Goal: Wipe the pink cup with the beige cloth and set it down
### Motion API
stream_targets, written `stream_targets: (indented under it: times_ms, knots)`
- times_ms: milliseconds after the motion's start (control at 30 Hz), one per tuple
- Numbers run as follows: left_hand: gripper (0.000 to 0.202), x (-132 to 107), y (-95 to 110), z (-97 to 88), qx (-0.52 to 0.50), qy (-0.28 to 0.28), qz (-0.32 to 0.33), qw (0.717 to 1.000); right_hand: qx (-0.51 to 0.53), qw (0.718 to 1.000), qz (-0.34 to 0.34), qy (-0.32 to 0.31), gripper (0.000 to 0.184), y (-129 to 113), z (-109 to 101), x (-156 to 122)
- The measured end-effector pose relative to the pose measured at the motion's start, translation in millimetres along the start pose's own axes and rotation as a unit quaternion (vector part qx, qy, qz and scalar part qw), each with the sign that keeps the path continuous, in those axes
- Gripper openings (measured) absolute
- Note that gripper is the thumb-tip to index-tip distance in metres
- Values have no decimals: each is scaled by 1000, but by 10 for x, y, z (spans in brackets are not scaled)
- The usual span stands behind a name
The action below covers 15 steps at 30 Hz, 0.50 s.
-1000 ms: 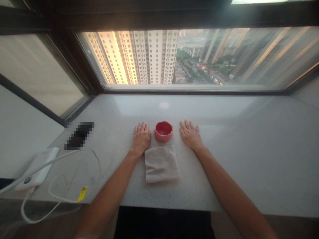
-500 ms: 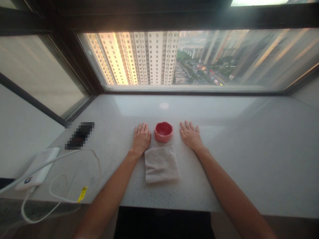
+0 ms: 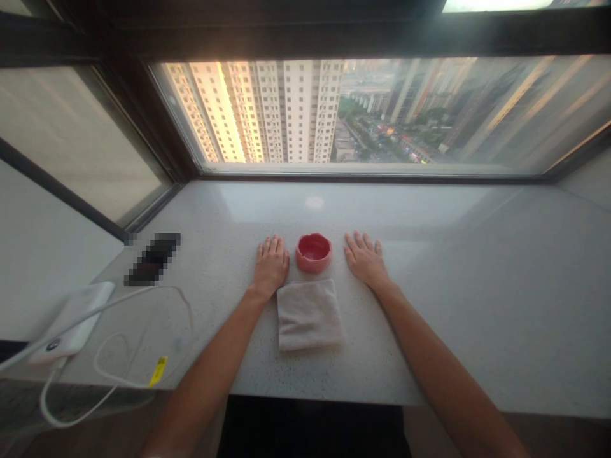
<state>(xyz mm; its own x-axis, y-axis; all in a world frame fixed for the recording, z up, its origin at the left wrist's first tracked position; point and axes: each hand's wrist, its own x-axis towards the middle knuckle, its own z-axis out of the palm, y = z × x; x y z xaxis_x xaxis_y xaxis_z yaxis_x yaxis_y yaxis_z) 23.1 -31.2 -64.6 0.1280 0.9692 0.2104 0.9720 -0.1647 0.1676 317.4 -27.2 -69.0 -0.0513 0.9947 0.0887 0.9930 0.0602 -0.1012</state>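
Note:
A small pink-red bowl [image 3: 313, 252] stands on the pale stone windowsill [image 3: 429, 286]. My left hand [image 3: 270, 266] lies flat and open on the sill just left of the bowl, holding nothing. My right hand [image 3: 365, 259] lies flat and open a little to the right of the bowl, fingers stretched toward the window. A folded beige cloth [image 3: 308, 315] rests on the sill in front of the bowl, between my forearms, its corner near my left wrist.
A dark phone-like object [image 3: 153, 259] lies at the left of the sill. A white power bank [image 3: 71, 331] with a looping white cable [image 3: 114, 375] sits at the left front edge. The window [image 3: 363, 108] closes off the far side.

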Motion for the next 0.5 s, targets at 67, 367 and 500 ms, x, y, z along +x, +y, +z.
stream_targets:
  times_ms: [67, 367, 500]
  knots:
    - [59, -2, -1, 6, -2, 2, 0, 1000, 0, 1000, 0, -3, 63, 0, -2, 3]
    - [59, 2, -6, 19, -6, 3, -1, 1000, -1, 1000, 1, -7, 63, -11, -31, -5]
    - [58, 3, -8, 25, -6, 9, 1, 1000, -4, 1000, 2, -9, 64, -25, -44, -12]
